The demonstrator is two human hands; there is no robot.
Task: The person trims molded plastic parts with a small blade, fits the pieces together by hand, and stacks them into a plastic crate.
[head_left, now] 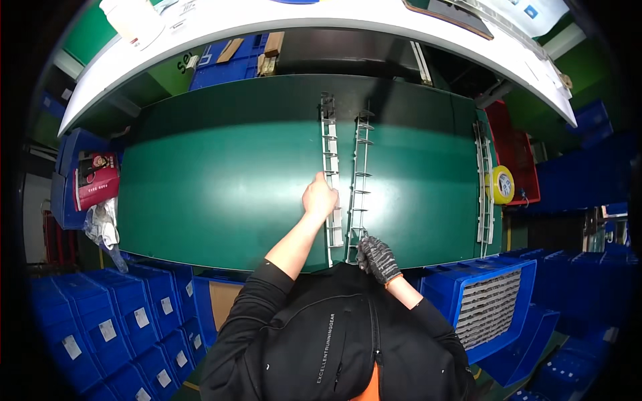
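Observation:
Two long, narrow metal ladder-like frames lie lengthwise on the green tabletop (221, 180), side by side in front of me. My bare left hand (319, 198) is closed on the left frame (331, 147) around its middle, fingers pressed together on its left edge. A striped grey knit glove covers my right hand (379, 259). It is closed at the near end of the right frame (361, 167), with the fingertips partly hidden. Both frames have short crosspieces along their length, and the left one shows a pale flat strip along its right side.
Similar metal frames (485, 187) lie at the table's right edge, beside a yellow tape roll (501, 185) and a red bin (511, 147). A blue crate (528, 294) of stacked grey parts stands near right. Blue bins (110, 307) fill the near left. A white shelf (314, 21) spans the back.

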